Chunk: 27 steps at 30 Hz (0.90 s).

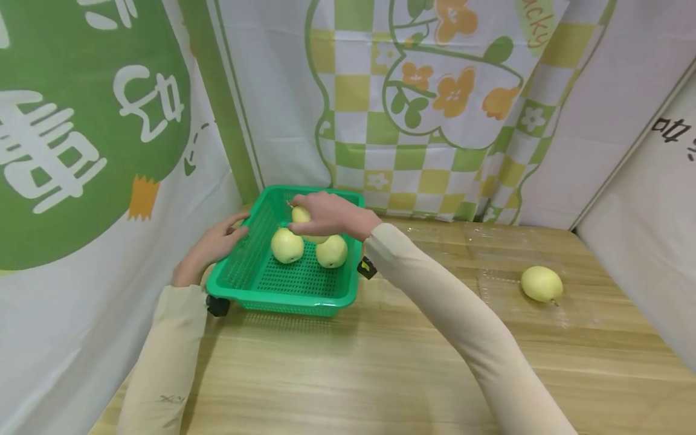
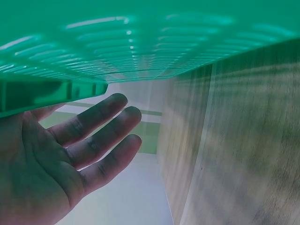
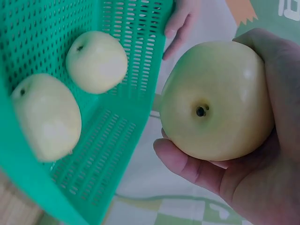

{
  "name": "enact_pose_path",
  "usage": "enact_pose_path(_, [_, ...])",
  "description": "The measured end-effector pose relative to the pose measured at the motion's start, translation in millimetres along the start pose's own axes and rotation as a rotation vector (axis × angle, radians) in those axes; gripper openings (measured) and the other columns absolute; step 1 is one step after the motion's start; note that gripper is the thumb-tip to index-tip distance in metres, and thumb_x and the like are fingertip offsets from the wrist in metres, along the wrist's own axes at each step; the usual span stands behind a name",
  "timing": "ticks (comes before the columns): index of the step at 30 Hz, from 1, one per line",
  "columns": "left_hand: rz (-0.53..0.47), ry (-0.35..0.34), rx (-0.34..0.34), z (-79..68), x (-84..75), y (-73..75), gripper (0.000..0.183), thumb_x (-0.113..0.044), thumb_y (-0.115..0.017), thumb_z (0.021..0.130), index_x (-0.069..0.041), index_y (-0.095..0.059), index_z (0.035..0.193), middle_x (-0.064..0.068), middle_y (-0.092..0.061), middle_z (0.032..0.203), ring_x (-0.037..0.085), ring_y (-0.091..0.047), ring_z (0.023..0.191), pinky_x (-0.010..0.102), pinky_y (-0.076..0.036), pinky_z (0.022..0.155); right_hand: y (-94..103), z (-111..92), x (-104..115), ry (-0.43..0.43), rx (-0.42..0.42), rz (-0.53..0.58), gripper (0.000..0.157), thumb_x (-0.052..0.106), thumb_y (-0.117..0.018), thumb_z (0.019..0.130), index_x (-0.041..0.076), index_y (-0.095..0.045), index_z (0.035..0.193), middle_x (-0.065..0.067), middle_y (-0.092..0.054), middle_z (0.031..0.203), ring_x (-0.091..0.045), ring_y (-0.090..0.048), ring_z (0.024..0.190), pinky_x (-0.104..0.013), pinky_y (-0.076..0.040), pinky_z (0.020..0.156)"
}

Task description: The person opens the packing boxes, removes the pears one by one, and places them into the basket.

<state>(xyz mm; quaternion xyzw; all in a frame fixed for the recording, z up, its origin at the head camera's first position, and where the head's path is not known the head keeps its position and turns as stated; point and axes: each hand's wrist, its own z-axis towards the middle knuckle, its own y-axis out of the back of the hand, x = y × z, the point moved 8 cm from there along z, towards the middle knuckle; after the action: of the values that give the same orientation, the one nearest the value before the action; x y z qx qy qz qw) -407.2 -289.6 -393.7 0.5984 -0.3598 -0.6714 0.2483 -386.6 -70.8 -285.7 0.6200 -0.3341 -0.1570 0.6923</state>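
Observation:
My right hand [image 1: 331, 214] grips a pale yellow-green pear [image 3: 215, 101] above the far part of a green plastic basket [image 1: 296, 300]. Its thumb and fingers curve around the fruit's sides, and the dimpled end of the pear faces the right wrist camera. Below, two more pears sit on the basket floor, one on the left [image 1: 287, 245] and one on the right [image 1: 331, 252]. My left hand [image 1: 214, 244] rests at the basket's left rim. In the left wrist view its fingers [image 2: 105, 143] extend loosely below the rim, outside the perforated wall.
Another pear [image 1: 541, 284] lies on the wooden table [image 1: 380, 368] at the right, by thin clear plastic wrapping [image 1: 500, 296]. Printed cloth curtains [image 1: 359, 90] close off the back and both sides, with the basket near the back left.

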Motion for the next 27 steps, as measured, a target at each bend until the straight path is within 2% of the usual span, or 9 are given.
enact_pose_path(5, [0.003,0.021,0.009,-1.3,0.4,0.6,0.061,-0.048,-0.031,0.105,-0.021,-0.020,0.158,0.030,-0.039,0.150,0.050,-0.039,0.135,0.066,-0.037,0.104,-12.3,17,6,-0.007,0.044,0.003,0.065,0.053,-0.047,0.094,0.015,-0.043,0.147,-0.001,-0.063,0.101,-0.012,-0.054,0.078,-0.029,-0.046,0.072])
enact_pose_path(8, [-0.006,0.028,0.019,-0.5,0.6,-0.7,0.062,-0.050,-0.031,0.105,-0.022,-0.020,0.158,0.029,-0.038,0.151,0.049,-0.039,0.136,0.065,-0.037,0.104,-20.7,25,7,-0.011,0.059,0.025,0.065,0.052,-0.048,0.095,0.015,-0.043,0.148,0.000,-0.062,0.096,-0.011,-0.055,0.075,-0.026,-0.045,0.067])
enact_pose_path(11, [-0.020,0.023,0.021,-0.1,0.9,-0.7,0.061,-0.048,-0.031,0.105,-0.021,-0.019,0.158,0.028,-0.036,0.152,0.049,-0.037,0.137,0.066,-0.036,0.105,-30.5,32,9,-0.022,0.082,0.061,0.065,0.050,-0.049,0.095,0.015,-0.041,0.148,-0.003,-0.057,0.086,-0.014,-0.050,0.066,-0.028,-0.043,0.061])
enact_pose_path(13, [-0.024,0.023,0.019,-0.4,1.8,-0.1,0.061,-0.048,-0.032,0.105,-0.022,-0.019,0.158,0.028,-0.034,0.154,0.049,-0.036,0.138,0.066,-0.035,0.106,-37.7,36,11,-0.033,0.096,0.045,0.066,0.052,-0.049,0.095,0.016,-0.040,0.149,-0.002,-0.063,0.099,-0.013,-0.058,0.080,-0.028,-0.048,0.070])
enact_pose_path(16, [-0.035,0.021,0.026,-2.1,2.2,0.0,0.061,-0.049,-0.031,0.105,-0.023,-0.018,0.159,0.027,-0.031,0.156,0.050,-0.034,0.139,0.067,-0.034,0.105,-51.4,41,15,-0.025,0.132,0.035,0.065,0.051,-0.049,0.095,0.015,-0.040,0.149,-0.003,-0.064,0.106,-0.015,-0.060,0.087,-0.030,-0.049,0.076])
enact_pose_path(18, [-0.043,0.026,0.031,-4.2,2.2,-0.3,0.061,-0.049,-0.032,0.105,-0.023,-0.018,0.159,0.026,-0.028,0.158,0.050,-0.033,0.139,0.068,-0.034,0.105,-60.2,43,19,-0.013,0.147,0.028,0.062,0.050,-0.051,0.095,0.015,-0.043,0.146,0.000,-0.064,0.103,-0.012,-0.060,0.082,-0.028,-0.049,0.072])
enact_pose_path(20, [-0.050,0.031,0.034,-5.1,2.3,-0.7,0.061,-0.048,-0.032,0.105,-0.023,-0.017,0.159,0.025,-0.027,0.158,0.050,-0.032,0.140,0.068,-0.033,0.105,-67.0,46,22,0.002,0.155,0.043,0.059,0.047,-0.052,0.095,0.014,-0.044,0.143,0.000,-0.059,0.088,-0.011,-0.053,0.068,-0.026,-0.045,0.062])
enact_pose_path(21, [-0.049,0.031,0.034,-5.3,2.1,-0.8,0.061,-0.048,-0.032,0.105,-0.022,-0.017,0.159,0.025,-0.026,0.159,0.050,-0.032,0.140,0.069,-0.033,0.106,-69.7,46,23,0.001,0.157,0.040,0.058,0.047,-0.053,0.095,0.014,-0.044,0.143,0.002,-0.058,0.087,-0.009,-0.052,0.066,-0.025,-0.043,0.060])
enact_pose_path(27, [-0.045,0.021,0.039,-0.4,4.2,-1.5,0.062,-0.050,-0.031,0.104,-0.024,-0.016,0.159,0.024,-0.025,0.160,0.049,-0.031,0.141,0.069,-0.032,0.106,-84.5,51,26,0.005,0.187,-0.016,0.059,0.046,-0.056,0.095,0.013,-0.046,0.143,0.002,-0.058,0.091,-0.011,-0.053,0.074,-0.024,-0.044,0.063])
